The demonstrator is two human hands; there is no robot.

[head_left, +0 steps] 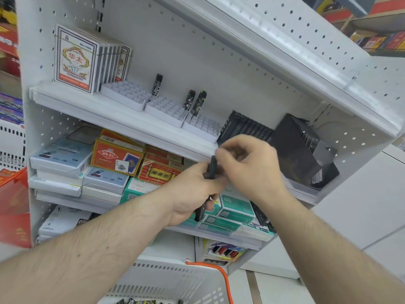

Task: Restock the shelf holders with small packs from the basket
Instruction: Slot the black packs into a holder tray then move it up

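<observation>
shelf (122,110): white painted metal, smooth. holders (126,93): matt white plastic. basket (175,281): white plastic, slotted.

We see a white pegboard shelf (122,110) dotted with dark holes, and on it three white gridded holders (126,93). The upright packs (198,103) standing in them are black with pale speckled print. The card box (74,60) is white with a dark border, a gold-and-red emblem and a red band. Two slotted racks (293,150) are black. Lower down lie red-and-gold boxes (118,156), pale blue-grey boxes (61,154) and teal boxes (236,207). The basket (179,284) is white with an orange handle (221,275). The pack (211,170) in our left hand (192,194) is black.
</observation>
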